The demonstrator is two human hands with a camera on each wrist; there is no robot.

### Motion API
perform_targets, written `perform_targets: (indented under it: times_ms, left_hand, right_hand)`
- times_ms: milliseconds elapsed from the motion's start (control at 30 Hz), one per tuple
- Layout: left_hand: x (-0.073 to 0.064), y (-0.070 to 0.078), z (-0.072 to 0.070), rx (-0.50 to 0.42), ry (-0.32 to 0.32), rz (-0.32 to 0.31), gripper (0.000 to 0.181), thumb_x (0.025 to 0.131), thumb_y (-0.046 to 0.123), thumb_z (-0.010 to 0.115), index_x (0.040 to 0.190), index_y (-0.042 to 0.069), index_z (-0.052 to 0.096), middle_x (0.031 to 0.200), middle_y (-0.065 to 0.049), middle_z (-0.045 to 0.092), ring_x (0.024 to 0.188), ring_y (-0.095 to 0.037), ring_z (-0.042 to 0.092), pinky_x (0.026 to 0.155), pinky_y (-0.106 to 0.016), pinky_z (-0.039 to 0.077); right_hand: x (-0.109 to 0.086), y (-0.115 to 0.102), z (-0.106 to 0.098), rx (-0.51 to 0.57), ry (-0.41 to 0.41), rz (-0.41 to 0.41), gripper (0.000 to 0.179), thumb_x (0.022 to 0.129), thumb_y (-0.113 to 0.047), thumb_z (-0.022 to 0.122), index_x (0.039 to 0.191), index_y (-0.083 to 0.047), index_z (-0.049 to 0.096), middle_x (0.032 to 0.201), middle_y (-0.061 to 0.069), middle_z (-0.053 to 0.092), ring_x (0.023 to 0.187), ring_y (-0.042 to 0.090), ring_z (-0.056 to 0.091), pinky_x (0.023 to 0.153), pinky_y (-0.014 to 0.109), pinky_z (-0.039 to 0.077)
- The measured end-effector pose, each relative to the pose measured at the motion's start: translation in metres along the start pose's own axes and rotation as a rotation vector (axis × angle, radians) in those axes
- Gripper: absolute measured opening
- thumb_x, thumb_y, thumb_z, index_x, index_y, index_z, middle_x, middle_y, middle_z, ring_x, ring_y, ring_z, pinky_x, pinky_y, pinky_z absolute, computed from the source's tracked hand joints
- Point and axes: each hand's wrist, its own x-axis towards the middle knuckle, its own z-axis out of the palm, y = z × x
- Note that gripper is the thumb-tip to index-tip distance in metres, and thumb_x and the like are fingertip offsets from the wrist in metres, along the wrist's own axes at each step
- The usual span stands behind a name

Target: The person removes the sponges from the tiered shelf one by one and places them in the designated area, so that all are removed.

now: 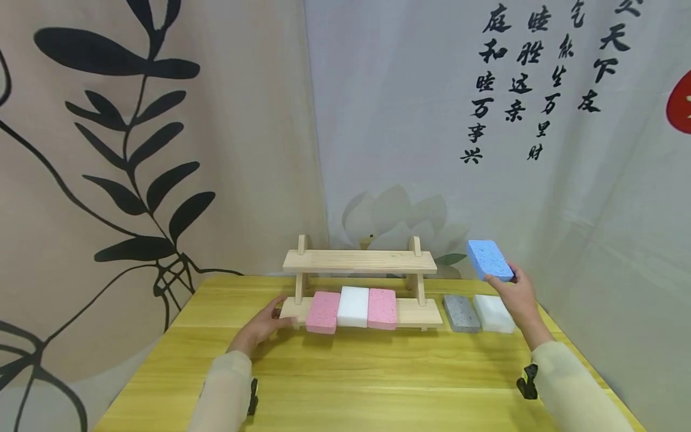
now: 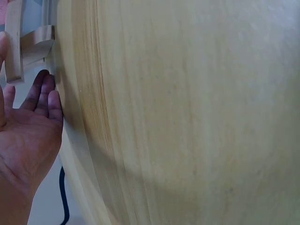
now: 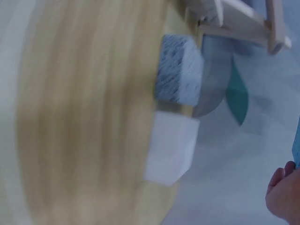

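Observation:
My right hand (image 1: 517, 299) holds a blue sponge (image 1: 488, 259) by its lower edge, raised above the table at the right. Only part of that hand and a sliver of the sponge enter the right wrist view. At the left end of a two-tier wooden shelf (image 1: 358, 261), my left hand (image 1: 263, 326) grips the lower board, thumb in front and fingers behind. On this board a pink sponge (image 1: 323, 313), a white sponge (image 1: 353, 307) and another pink sponge (image 1: 382, 309) lean side by side. The upper board is bare.
A grey sponge (image 1: 461, 313) and a white sponge (image 1: 493, 314) lie on the wooden table (image 1: 345, 378), right of the shelf. Behind stands a cloth backdrop (image 1: 259, 150) with printed leaves and characters. Its right side runs along the table's right edge.

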Motion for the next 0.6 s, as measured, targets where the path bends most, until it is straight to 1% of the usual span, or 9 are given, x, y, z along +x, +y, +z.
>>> perform_targets:
  times_ms: [67, 100, 200, 267, 333, 433, 600]
  left_hand:
    - [0.0, 0.0, 0.0, 0.001, -0.001, 0.003, 0.085, 0.093, 0.03, 0.071, 0.158, 0.01, 0.019, 0.141, -0.028, 0.045, 0.124, -0.043, 0.049, 0.099, -0.061, 0.04]
    - [0.0, 0.0, 0.001, -0.004, 0.002, 0.001, 0.085, 0.093, 0.03, 0.071, 0.158, 0.011, 0.02, 0.141, -0.028, 0.045, 0.124, -0.043, 0.049, 0.1, -0.061, 0.04]
    - [0.0, 0.0, 0.001, -0.003, -0.001, 0.001, 0.085, 0.093, 0.031, 0.07, 0.158, 0.011, 0.019, 0.143, -0.028, 0.044, 0.125, -0.044, 0.048, 0.1, -0.062, 0.038]
    - [-0.001, 0.001, 0.001, -0.006, 0.003, -0.008, 0.086, 0.093, 0.032, 0.071, 0.159, 0.013, 0.019, 0.143, -0.027, 0.044, 0.126, -0.044, 0.048, 0.101, -0.063, 0.037]
    - [-0.002, 0.001, 0.0, -0.001, 0.0, -0.008, 0.086, 0.093, 0.033, 0.07, 0.159, 0.012, 0.019, 0.144, -0.027, 0.043, 0.127, -0.044, 0.047, 0.101, -0.064, 0.037]
    - [-0.003, 0.002, 0.0, 0.002, 0.0, -0.011, 0.086, 0.093, 0.033, 0.07, 0.159, 0.013, 0.019, 0.144, -0.028, 0.042, 0.127, -0.045, 0.047, 0.1, -0.064, 0.037]
    - [-0.003, 0.001, 0.0, 0.005, -0.001, -0.009, 0.084, 0.094, 0.03, 0.069, 0.159, 0.012, 0.018, 0.144, -0.028, 0.042, 0.127, -0.045, 0.047, 0.101, -0.063, 0.037]
  right_hand:
    - [-0.001, 0.008, -0.004, -0.019, -0.001, 0.025, 0.081, 0.095, -0.039, 0.065, 0.151, 0.006, 0.028, 0.141, 0.03, 0.043, 0.122, 0.034, 0.044, 0.081, 0.025, 0.04]
    - [-0.002, 0.013, -0.006, -0.032, -0.004, 0.043, 0.081, 0.095, -0.039, 0.064, 0.152, 0.006, 0.027, 0.142, 0.03, 0.042, 0.122, 0.035, 0.044, 0.082, 0.027, 0.041]
    - [-0.004, 0.027, -0.013, -0.071, -0.015, 0.089, 0.084, 0.096, -0.042, 0.063, 0.153, 0.007, 0.024, 0.145, 0.035, 0.037, 0.126, 0.042, 0.043, 0.091, 0.041, 0.043]
    - [-0.006, 0.037, -0.018, -0.098, -0.027, 0.122, 0.086, 0.097, -0.044, 0.061, 0.153, 0.008, 0.021, 0.148, 0.037, 0.033, 0.13, 0.046, 0.04, 0.097, 0.052, 0.04]
    - [-0.007, 0.047, -0.024, -0.121, -0.032, 0.147, 0.088, 0.097, -0.044, 0.059, 0.153, 0.009, 0.018, 0.149, 0.039, 0.029, 0.132, 0.05, 0.036, 0.102, 0.058, 0.036]
    - [-0.009, 0.059, -0.031, -0.15, -0.027, 0.175, 0.087, 0.097, -0.043, 0.058, 0.152, 0.011, 0.017, 0.149, 0.039, 0.027, 0.133, 0.052, 0.034, 0.106, 0.06, 0.032]
    - [-0.012, 0.071, -0.039, -0.178, -0.007, 0.198, 0.084, 0.096, -0.04, 0.061, 0.149, 0.013, 0.023, 0.146, 0.039, 0.031, 0.131, 0.051, 0.036, 0.106, 0.059, 0.032]
